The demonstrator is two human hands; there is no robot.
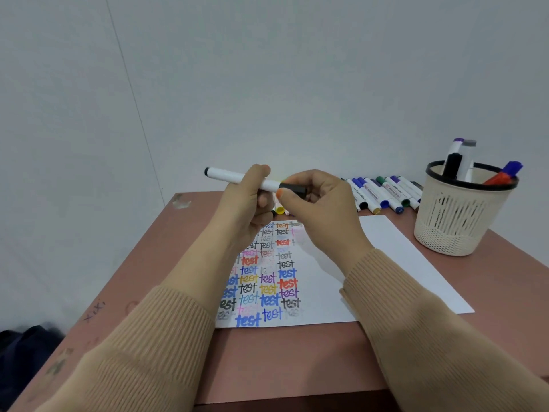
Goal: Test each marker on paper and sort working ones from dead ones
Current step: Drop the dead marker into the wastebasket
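Paper [401, 263] crowded with test words; left hand [249, 197] grips marker [228, 176], right hand [320, 203] pinches cap [294, 188]; marker row [383, 194] likely pending.

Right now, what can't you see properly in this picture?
All in the head view:
- Tip of the marker: under its black cap, pinched by the right hand.
- Some words on the paper: behind the left hand and both forearms.
- A yellow-capped marker: mostly behind the hands.
- Print on the row of markers: too small.
- Lower ends of the standing markers: behind the wall of the cup.
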